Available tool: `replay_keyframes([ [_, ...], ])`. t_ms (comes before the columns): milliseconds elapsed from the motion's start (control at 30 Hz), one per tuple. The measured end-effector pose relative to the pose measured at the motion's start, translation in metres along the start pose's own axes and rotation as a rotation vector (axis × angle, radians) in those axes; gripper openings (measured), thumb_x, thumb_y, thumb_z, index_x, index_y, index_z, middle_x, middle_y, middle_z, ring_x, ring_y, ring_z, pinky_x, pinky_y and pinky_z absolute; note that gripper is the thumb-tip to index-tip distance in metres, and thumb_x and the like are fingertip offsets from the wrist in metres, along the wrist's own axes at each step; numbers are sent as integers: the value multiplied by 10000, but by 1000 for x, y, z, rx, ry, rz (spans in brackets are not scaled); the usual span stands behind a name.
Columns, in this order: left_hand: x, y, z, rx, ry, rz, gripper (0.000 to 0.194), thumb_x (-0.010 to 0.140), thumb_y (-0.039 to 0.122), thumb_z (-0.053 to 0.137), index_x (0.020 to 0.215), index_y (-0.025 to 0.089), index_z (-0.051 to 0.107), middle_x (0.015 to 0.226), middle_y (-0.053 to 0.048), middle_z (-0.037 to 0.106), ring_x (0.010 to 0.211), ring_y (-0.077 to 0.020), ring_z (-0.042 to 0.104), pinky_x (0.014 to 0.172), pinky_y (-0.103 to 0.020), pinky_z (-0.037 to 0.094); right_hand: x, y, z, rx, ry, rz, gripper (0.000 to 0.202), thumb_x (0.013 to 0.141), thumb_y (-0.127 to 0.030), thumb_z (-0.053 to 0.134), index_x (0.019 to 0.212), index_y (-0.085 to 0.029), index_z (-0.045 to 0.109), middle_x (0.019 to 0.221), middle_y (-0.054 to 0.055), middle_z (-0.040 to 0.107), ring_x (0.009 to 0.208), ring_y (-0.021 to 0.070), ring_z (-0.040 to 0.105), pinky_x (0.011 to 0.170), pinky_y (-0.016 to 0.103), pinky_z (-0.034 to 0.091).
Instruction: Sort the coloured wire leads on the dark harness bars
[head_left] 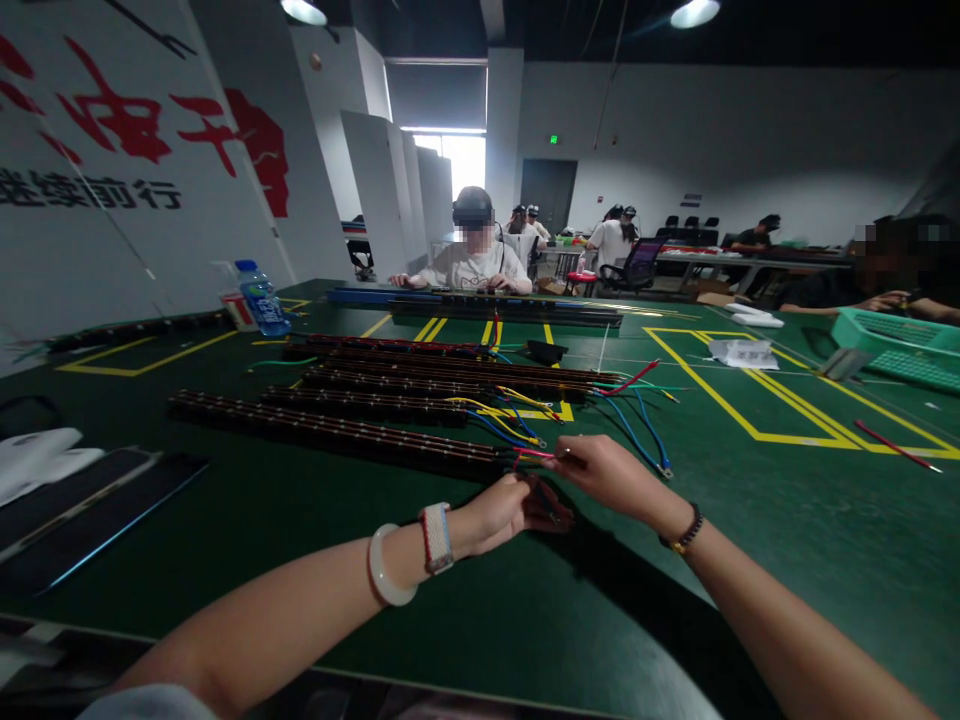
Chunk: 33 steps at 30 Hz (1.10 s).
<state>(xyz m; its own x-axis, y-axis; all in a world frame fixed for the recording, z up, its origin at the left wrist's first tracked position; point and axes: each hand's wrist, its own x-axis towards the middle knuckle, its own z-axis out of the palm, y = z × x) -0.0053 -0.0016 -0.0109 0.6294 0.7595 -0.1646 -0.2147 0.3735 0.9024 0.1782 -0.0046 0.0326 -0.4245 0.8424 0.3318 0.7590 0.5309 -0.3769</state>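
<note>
two bare forearms reach in from the bottom edge, closest to the camera; the left one wears a pale bangle point(391, 566) and a watch with a light woven band point(436, 538), the right one a dark beaded bracelet point(688, 528). the nearest strip point(337, 428), long and dark with rows of small shiny spots, lies slantwise on the green table point(810, 560), its wired end at the hands. the right hand point(600, 475) has its thumb and fingers closed on a pink-red wire point(534, 454) at that end. the left hand point(501, 512) is just below the same end, its thumb bent and its other fingers reaching out in shadow (whether they grip anything, i cannot tell).

beyond the nearest strip lie more dark strips point(450, 375), roughly side by side, with yellow wires point(502, 415), blue wires point(634, 432) and red and green ones trailing from their right ends. to the right are a loose red wire point(896, 443), a crumpled clear packet point(744, 353) and a green basket point(900, 345). over on the left are a blue-labelled bottle point(264, 302) and a dark flat panel point(112, 530). across the table sits a person in a white top point(474, 262).
</note>
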Motion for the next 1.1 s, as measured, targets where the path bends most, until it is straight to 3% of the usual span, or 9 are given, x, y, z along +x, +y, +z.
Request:
replay_keyframes([
  [100, 1, -2, 0, 33, 4, -13, 290, 893, 306, 419, 761, 88, 557, 809, -153, 644, 778, -216, 640, 858, -428, 454, 12, -17, -2, -143, 68, -35, 371, 933, -426, 412, 805, -118, 576, 727, 18, 537, 597, 31, 341, 573, 177, 161],
  [200, 1, -3, 0, 17, 5, 23, 318, 858, 390, 498, 751, 95, 554, 788, -145, 632, 803, -237, 635, 862, -449, 452, 29, -41, -7, -263, 50, -62, 390, 944, -453, 372, 853, -136, 580, 757, 30, 550, 619, 47, 416, 574, 184, 162],
  [367, -3, 2, 4, 135, -47, 48, 390, 753, 450, 629, 924, 100, 605, 830, -128, 623, 775, -207, 602, 852, -418, 454, 58, -84, 0, -479, -55, -89, 267, 929, -279, 341, 950, -128, 560, 823, 81, 564, 704, 140, 549, 610, 187, 311],
  [533, -7, 7, 8, 100, -49, 67, 445, 737, 483, 630, 1006, 129, 608, 904, -114, 616, 804, -195, 578, 833, -413, 462, 73, -97, 14, -543, -50, -154, 229, 864, -176, 357, 984, -103, 538, 856, 111, 559, 736, 173, 560, 622, 213, 365],
  [633, -6, 3, 5, 52, -72, 73, 330, 784, 429, 597, 880, 114, 618, 863, -112, 615, 812, -205, 596, 866, -438, 453, 68, -86, 6, -458, -52, -162, 252, 907, -283, 359, 896, -122, 553, 776, 71, 549, 640, 114, 498, 599, 182, 295],
  [733, -4, -3, 0, 14, -66, 74, 295, 836, 377, 542, 767, 96, 601, 843, -142, 624, 833, -225, 619, 899, -448, 441, 54, -58, -5, -135, -4, -177, 521, 930, -536, 314, 736, -98, 519, 650, 37, 480, 570, 50, 374, 579, 161, 224],
  [833, -2, -3, 0, -7, 5, 40, 280, 882, 322, 469, 831, 70, 580, 871, -170, 635, 810, -234, 642, 873, -457, 449, 36, -16, -2, 255, 231, -75, 654, 927, -629, 187, 632, -81, 386, 596, 26, 372, 572, 36, 302, 559, 153, 216],
  [933, -3, 1, 5, -15, 80, -21, 236, 927, 262, 382, 955, 64, 507, 928, -195, 638, 836, -222, 655, 887, -427, 442, 23, 26, 16, 407, 403, 122, 603, 921, -622, 249, 681, -88, 396, 617, 17, 376, 592, 38, 318, 575, 148, 250],
  [1100, -6, 5, 11, -22, 144, -31, 238, 951, 266, 330, 982, 63, 450, 1037, -237, 609, 891, -214, 651, 928, -410, 430, 16, 63, 43, 379, 302, 190, 593, 903, -619, 305, 781, -83, 527, 708, 37, 486, 672, 62, 409, 627, 155, 298],
])
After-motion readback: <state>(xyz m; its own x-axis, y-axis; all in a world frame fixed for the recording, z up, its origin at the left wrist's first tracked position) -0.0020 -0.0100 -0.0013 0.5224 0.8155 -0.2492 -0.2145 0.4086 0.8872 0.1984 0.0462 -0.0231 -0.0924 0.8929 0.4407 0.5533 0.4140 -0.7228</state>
